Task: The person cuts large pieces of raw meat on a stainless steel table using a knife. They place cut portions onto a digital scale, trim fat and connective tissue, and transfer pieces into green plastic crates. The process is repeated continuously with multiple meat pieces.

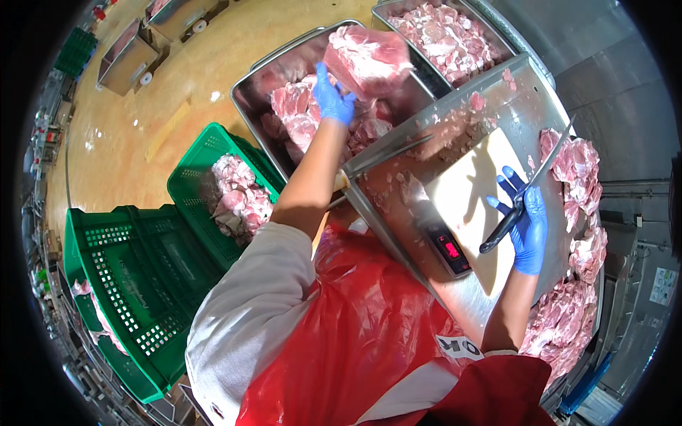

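Reaching over a deep, rectangular stainless-steel bin point(256, 89), the blue-gloved left hand point(334, 103) was at the near left edge of a large pink-and-white slab of raw meat point(369, 60), fingers spread; could not tell if they gripped. Slab was above the bin, not on the white plastic cutting board point(490, 266). The blue-gloved right hand point(529, 227) held a long-bladed, black-handled knife point(513, 215) across its palm, several fingers spread clear of the handle. Work looked partway: large chunks remained in the bin; small pale trimmings point(238, 195) were already in the perforated green plastic crate point(192, 174), left. A second steel bin point(501, 37), far side, held many pink pieces, probably cut. More raw meat chunks point(579, 167) lay along the right edge of the steel tabletop point(522, 110), done or waiting, unclear.
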Demonstrator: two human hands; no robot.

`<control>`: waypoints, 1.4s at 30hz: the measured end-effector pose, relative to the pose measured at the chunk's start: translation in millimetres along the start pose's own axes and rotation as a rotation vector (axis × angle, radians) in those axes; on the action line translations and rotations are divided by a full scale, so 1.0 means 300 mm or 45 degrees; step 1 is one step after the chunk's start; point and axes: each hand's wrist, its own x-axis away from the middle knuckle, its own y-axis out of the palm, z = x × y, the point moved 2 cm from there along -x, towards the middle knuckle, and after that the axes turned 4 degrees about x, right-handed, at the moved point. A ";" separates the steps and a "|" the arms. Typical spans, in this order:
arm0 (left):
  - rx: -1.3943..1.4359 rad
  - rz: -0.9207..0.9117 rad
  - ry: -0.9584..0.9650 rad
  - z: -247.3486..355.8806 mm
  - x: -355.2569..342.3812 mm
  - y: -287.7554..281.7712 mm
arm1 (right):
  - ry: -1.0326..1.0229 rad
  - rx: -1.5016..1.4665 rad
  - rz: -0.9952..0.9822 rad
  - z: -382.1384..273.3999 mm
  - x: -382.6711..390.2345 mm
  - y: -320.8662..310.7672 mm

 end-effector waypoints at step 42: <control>-2.591 -2.501 1.118 -2.694 0.869 0.982 | 0.162 -0.335 1.813 0.564 1.617 -1.415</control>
